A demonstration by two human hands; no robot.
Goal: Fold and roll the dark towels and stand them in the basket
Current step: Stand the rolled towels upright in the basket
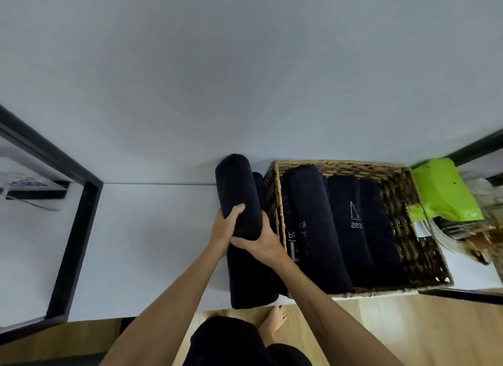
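Note:
Both of my hands hold a dark rolled towel (236, 191) upright just left of the woven basket (424, 229). My left hand (224, 228) wraps the roll's left side, and my right hand (261, 244) clasps its lower end from the right. Beneath it a second dark towel (250, 281) lies on the white table (152, 243), against the basket's left wall. Inside the basket several rolled dark towels (345, 229) lie side by side; two show pale lettering.
A black-framed panel (79, 229) stands at the table's left. Right of the basket sit a bright green bag (446, 191) and a heap of clutter (468, 235). A white wall rises behind. Wooden floor and my bare foot (276, 318) show below the table's front edge.

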